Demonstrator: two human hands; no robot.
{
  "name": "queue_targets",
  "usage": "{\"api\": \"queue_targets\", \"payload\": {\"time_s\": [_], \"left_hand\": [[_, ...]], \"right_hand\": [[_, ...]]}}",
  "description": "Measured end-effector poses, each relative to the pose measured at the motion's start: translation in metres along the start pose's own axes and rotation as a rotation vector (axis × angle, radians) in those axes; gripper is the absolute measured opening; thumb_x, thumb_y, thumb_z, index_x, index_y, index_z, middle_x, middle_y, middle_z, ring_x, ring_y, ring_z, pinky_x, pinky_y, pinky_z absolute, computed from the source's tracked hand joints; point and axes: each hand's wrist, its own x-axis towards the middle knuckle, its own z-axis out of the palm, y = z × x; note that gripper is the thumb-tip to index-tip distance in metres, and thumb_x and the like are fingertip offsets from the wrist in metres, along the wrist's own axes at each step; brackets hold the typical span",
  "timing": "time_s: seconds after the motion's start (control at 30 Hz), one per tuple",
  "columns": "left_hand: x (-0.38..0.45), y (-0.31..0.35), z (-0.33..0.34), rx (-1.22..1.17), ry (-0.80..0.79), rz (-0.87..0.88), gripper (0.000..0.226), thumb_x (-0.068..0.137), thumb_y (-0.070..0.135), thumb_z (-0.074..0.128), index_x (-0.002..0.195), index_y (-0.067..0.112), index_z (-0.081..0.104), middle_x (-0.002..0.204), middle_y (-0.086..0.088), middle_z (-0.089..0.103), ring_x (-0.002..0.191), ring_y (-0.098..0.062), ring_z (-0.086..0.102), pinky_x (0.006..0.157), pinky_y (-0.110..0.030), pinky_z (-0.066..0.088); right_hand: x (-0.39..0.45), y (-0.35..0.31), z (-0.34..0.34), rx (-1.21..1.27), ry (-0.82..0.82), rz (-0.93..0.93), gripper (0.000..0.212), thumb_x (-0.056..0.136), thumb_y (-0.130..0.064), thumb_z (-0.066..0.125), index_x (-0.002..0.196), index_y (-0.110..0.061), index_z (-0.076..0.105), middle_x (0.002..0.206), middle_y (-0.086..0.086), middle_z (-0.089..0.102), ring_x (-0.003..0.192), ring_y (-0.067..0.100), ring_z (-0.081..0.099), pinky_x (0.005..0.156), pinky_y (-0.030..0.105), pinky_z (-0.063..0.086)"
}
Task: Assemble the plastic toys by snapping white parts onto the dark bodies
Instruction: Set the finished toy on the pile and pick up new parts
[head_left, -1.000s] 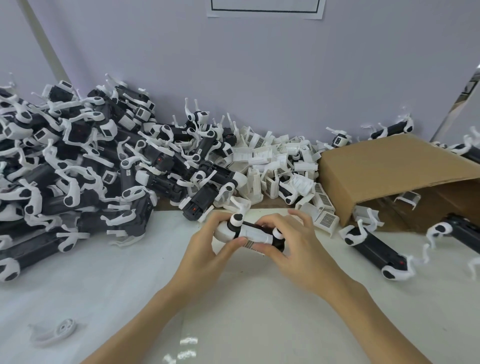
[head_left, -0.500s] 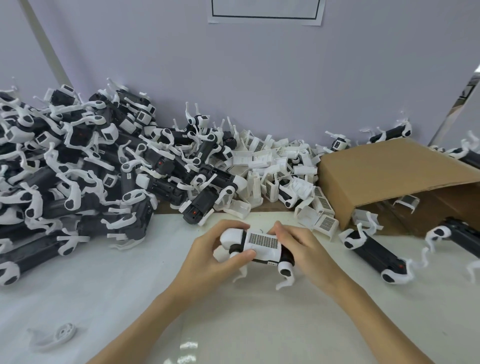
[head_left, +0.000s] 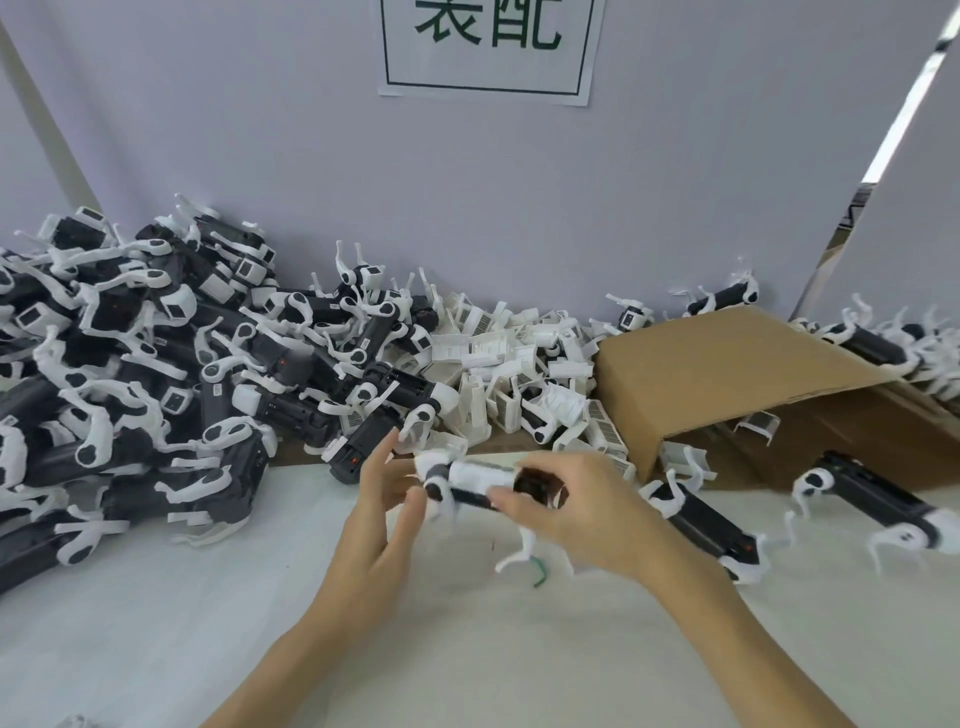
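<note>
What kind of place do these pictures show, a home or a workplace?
Most likely a workplace: a toy assembly station. A big pile of identical toys lies against the wall, loose white parts are heaped beside a cardboard box, and a printed sign hangs above. The right hand holds one toy.

A white paper sign (head_left: 485, 49) hangs on the grey wall (head_left: 260, 130) at twelve o'clock. It bears two large dark green Chinese characters inside a thin dark rectangular border; their tops are cut off by the frame edge, and they appear to read 装配. Small labels on the toys piled at nine o'clock (head_left: 130, 364) are too small and blurred to read.
</note>
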Motion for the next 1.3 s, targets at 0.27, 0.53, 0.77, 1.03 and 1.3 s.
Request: {"api": "queue_targets", "payload": {"time_s": [0.27,0.53,0.77,1.03,1.3], "left_hand": [[0.005,-0.002,-0.001,0.048,0.038,-0.065,0.031,0.106,0.042,0.045,0.110,0.028,0.072,0.117,0.016,0.063,0.109,-0.006,0.063,0.092,-0.026,0.049],[0.016,-0.027,-0.015,0.789,0.209,0.070,0.052,0.096,0.029,0.077,0.145,0.033,0.062,0.167,-0.019,0.023,0.154,-0.040,0.024,0.122,-0.058,0.028],[0.026,-0.037,-0.031,0.699,0.104,0.007,0.037,0.096,0.013,0.075,0.127,0.025,0.059,0.150,-0.008,0.029,0.138,-0.035,0.040,0.112,-0.046,0.042],[0.026,-0.021,-0.032,0.547,0.424,0.170,0.022,0.108,0.025,0.052,0.126,0.017,0.060,0.121,-0.008,0.053,0.111,-0.026,0.047,0.094,-0.039,0.045],[0.008,0.017,-0.004,0.029,0.335,0.200,0.029,0.113,0.037,0.033,0.127,0.041,0.058,0.106,0.014,0.065,0.099,-0.009,0.064,0.080,-0.012,0.043]], "right_hand": [[0.045,0.056,-0.080,1.518,0.337,0.161,0.064,0.101,-0.061,0.053,0.145,-0.019,0.035,0.129,0.028,0.068,0.125,0.040,0.066,0.100,0.045,0.057],[0.027,0.029,0.003,0.850,0.095,0.240,0.028,0.109,-0.021,0.053,0.114,-0.002,0.073,0.100,0.020,0.077,0.086,0.028,0.074,0.078,0.031,0.061],[0.006,0.025,0.036,0.691,0.006,0.223,0.028,0.110,-0.012,0.049,0.102,-0.003,0.075,0.087,0.017,0.077,0.073,0.024,0.071,0.070,0.029,0.054],[0.001,0.024,0.041,0.596,-0.007,0.178,0.025,0.110,-0.012,0.050,0.102,-0.011,0.074,0.085,0.010,0.077,0.073,0.024,0.072,0.072,0.035,0.055],[0.002,0.020,0.049,1.033,0.015,0.175,0.062,0.087,-0.046,0.080,0.141,-0.024,0.060,0.117,0.002,0.074,0.116,0.021,0.071,0.098,0.040,0.058]]}}
